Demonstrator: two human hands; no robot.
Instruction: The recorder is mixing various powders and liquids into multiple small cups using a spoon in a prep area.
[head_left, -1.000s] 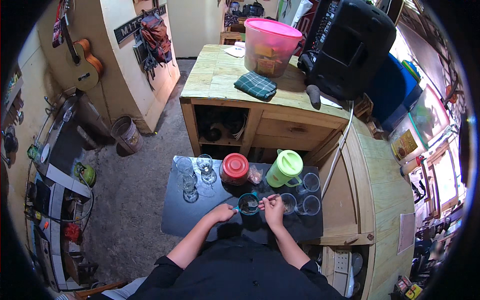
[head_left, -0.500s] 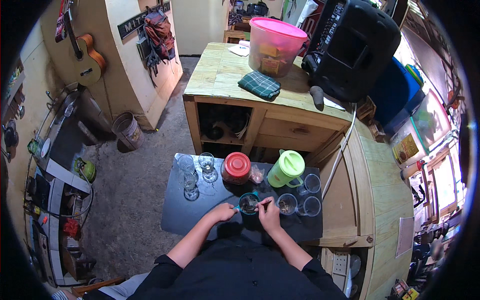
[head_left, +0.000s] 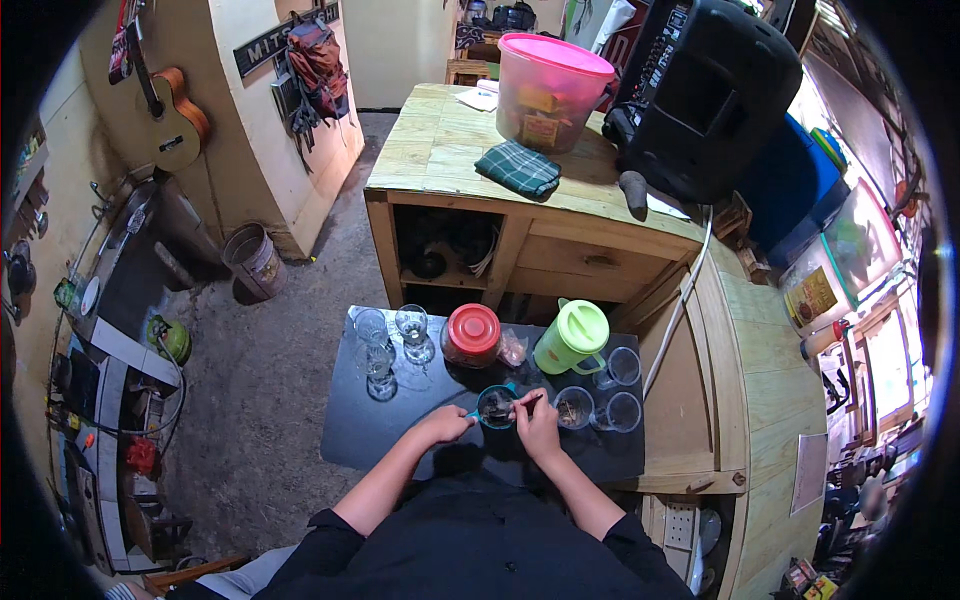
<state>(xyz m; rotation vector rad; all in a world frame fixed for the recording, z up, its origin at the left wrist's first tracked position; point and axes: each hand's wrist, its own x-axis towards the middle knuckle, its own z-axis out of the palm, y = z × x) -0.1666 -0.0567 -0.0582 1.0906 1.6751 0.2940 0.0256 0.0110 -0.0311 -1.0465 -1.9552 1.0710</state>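
My left hand [head_left: 447, 425] grips the handle of a small teal-rimmed strainer [head_left: 481, 399] over the dark table, fingers closed around it. Dark stuff shows inside the strainer. My right hand [head_left: 538, 427] is closed in a pinch at the strainer's right edge, with a thin dark stick-like piece, perhaps a spoon handle, showing at the fingers; its lower end is hidden. Close to the right hand stands a clear cup [head_left: 574, 391] with brownish bits in it. Two more clear cups, a front one [head_left: 624, 412] and a back one [head_left: 625, 366], stand further right.
Behind the strainer stand a red-lidded jar [head_left: 473, 330], a small pinkish bag [head_left: 513, 348] and a light green pitcher [head_left: 580, 330]. Several clear glasses [head_left: 411, 322] stand at the table's [head_left: 350, 435] back left. A wooden counter [head_left: 440, 140] rises beyond, holding a pink-lidded tub [head_left: 555, 60] and folded cloth [head_left: 518, 170].
My right hand has shifted slightly at the strainer's edge, its fingers a little lower and the stick-like piece at a changed tilt. The left hand and the strainer stay in place.
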